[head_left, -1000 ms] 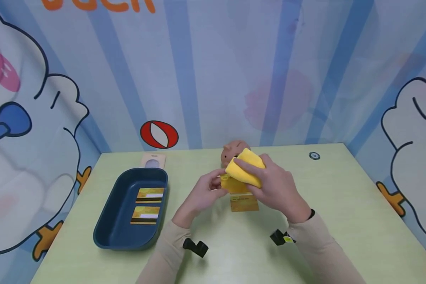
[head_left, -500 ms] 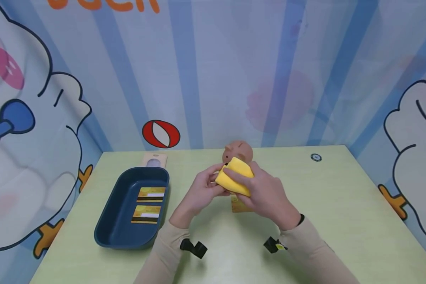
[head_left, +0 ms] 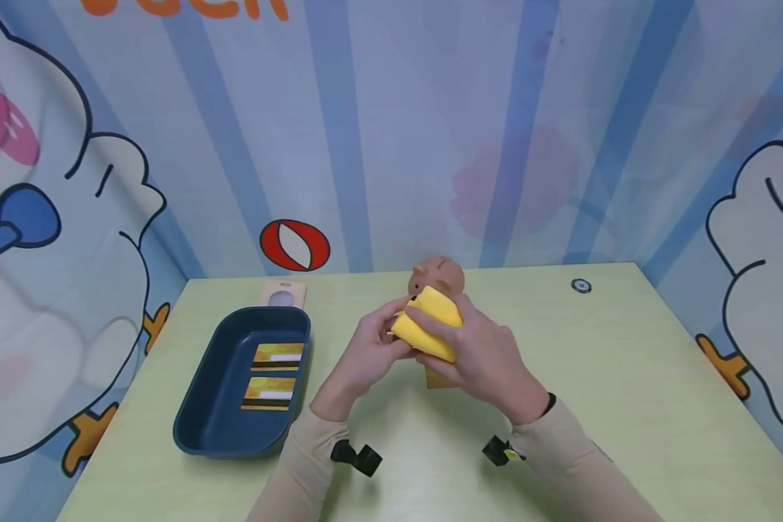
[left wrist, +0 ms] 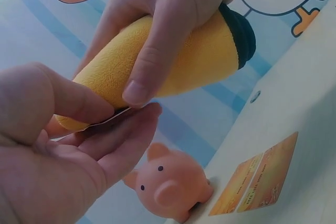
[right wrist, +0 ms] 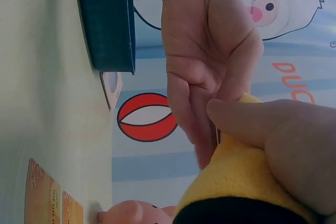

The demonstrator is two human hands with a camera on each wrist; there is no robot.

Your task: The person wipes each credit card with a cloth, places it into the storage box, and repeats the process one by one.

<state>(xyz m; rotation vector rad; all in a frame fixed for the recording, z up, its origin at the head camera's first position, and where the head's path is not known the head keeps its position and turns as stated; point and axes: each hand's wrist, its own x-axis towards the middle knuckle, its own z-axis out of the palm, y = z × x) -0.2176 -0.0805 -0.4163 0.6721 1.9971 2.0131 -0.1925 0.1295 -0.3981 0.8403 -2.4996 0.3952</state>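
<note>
My right hand [head_left: 492, 355] holds a thick, fuzzy yellow cloth [head_left: 438, 306] whose dark end shows in the left wrist view. The cloth is pressed against a thin card [left wrist: 111, 119], which my left hand [head_left: 368, 351] pinches between thumb and fingers. Only the pale edge of that card shows; the cloth and fingers hide its faces. Below the hands, gold bank cards [left wrist: 254, 177] lie side by side on the table, mostly hidden in the head view. Just behind the hands stands a pink piggy bank [head_left: 438, 273] with a slot on top.
A dark blue tray [head_left: 202, 428] at the left holds two gold cards [head_left: 269, 394] with black stripes. Behind it lies a pale pink piece [head_left: 283, 293] with a round window. A small round dark disc [head_left: 581, 286] sits at the back right, near the printed backdrop [head_left: 391, 145].
My right hand has moved left and slightly down with the cloth, covering the card in my left hand, whose yellow face showed a second ago. The left hand has barely shifted.
</note>
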